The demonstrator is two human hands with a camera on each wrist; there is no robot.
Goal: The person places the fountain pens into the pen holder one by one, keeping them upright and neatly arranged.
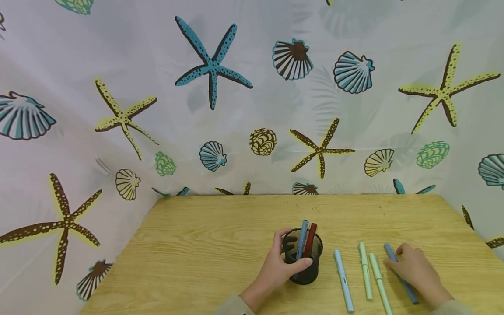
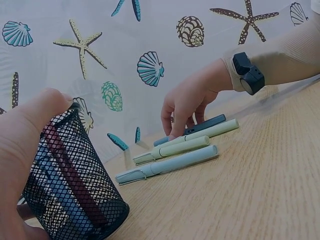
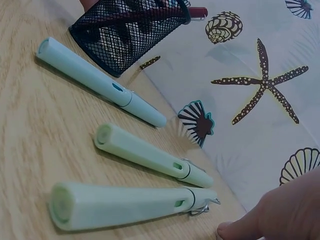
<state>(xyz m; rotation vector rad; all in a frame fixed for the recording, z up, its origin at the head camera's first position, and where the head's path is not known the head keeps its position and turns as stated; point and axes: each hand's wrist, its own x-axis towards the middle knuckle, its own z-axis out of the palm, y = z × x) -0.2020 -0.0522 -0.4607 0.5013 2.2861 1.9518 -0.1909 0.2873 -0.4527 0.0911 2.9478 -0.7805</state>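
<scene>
My left hand (image 1: 272,269) grips a black mesh pen cup (image 1: 305,276), thumb across its near side and fingers round the far left. Inside the cup lean a blue pen (image 1: 302,239) and a dark red pen (image 1: 310,241). Over on the right, my right hand (image 1: 418,267) pinches a dark blue pen (image 1: 407,291) that lies on the table, thumb and fingers near its far end. In the right wrist view only part of that hand (image 3: 285,212) shows, and the dark blue pen is out of sight.
Between the cup and my right hand lie a light blue pen (image 1: 344,282) and two pale green pens (image 1: 366,274), roughly side by side. The wooden table (image 1: 204,249) ends at a patterned cloth (image 1: 252,109) behind and at the sides.
</scene>
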